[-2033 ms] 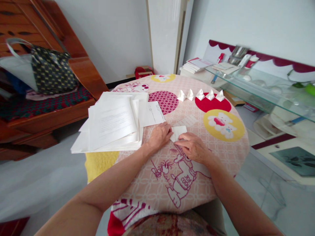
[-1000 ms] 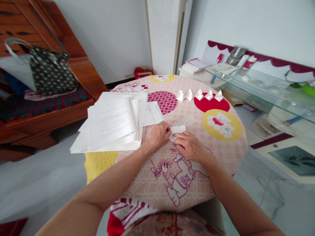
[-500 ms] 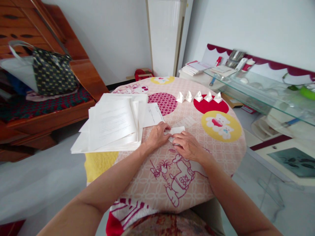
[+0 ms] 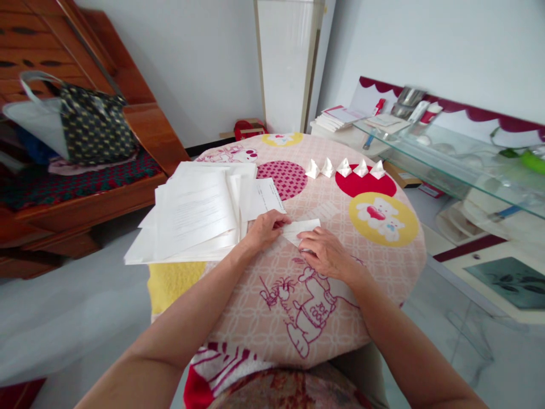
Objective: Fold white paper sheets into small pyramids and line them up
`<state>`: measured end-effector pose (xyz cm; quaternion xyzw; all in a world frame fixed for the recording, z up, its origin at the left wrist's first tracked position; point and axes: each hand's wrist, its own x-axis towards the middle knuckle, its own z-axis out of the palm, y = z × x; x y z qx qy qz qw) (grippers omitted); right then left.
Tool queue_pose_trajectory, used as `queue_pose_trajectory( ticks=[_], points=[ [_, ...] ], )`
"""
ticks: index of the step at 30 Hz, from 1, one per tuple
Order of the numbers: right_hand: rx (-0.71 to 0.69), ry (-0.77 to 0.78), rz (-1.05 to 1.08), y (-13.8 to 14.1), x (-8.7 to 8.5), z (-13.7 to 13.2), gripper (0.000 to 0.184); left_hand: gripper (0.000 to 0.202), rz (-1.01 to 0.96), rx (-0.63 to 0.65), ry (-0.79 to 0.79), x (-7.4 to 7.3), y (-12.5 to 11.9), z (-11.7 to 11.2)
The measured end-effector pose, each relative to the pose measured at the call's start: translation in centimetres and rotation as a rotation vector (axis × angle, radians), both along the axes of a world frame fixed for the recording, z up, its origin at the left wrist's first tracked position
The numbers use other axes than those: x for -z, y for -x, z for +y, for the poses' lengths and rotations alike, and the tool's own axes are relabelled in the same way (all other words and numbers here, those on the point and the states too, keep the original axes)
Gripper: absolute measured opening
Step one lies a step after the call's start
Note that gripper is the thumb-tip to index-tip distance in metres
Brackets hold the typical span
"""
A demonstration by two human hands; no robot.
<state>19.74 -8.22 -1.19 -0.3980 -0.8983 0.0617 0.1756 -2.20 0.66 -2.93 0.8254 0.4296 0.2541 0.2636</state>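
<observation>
Head view: the left hand (image 4: 266,228) has shifted slightly leftward, baring more of the folded paper (image 4: 296,230); judged a reset of the hold there. Paper is white, creased, tapering downward, mid-bench (image 4: 340,335), well inside the near edge. Right hand (image 4: 326,253) covers its lower right. Either grip: clamped or merely resting, cannot tell.
</observation>
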Motion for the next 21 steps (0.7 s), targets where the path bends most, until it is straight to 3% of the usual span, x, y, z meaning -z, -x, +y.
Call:
queue_pose_trajectory(
  ticks=[5,11,16,21],
  points=[
    [-0.004,0.008,-0.002,0.0,-0.4,0.0,0.013,0.048,0.018,0.008,-0.048,-0.3,0.0,0.0],
    [0.017,0.014,-0.009,0.0,-0.4,-0.1,0.007,0.033,0.043,-0.031,-0.039,0.1,-0.5,-0.1],
    [0.045,-0.006,-0.087,0.8,-0.3,0.2,0.02,0.032,0.022,-0.013,-0.051,0.5,-0.5,0.0],
    [0.102,0.007,-0.144,2.0,-0.6,0.6,0.017,0.031,0.011,-0.022,-0.045,0.5,-0.6,0.0]
  ],
)
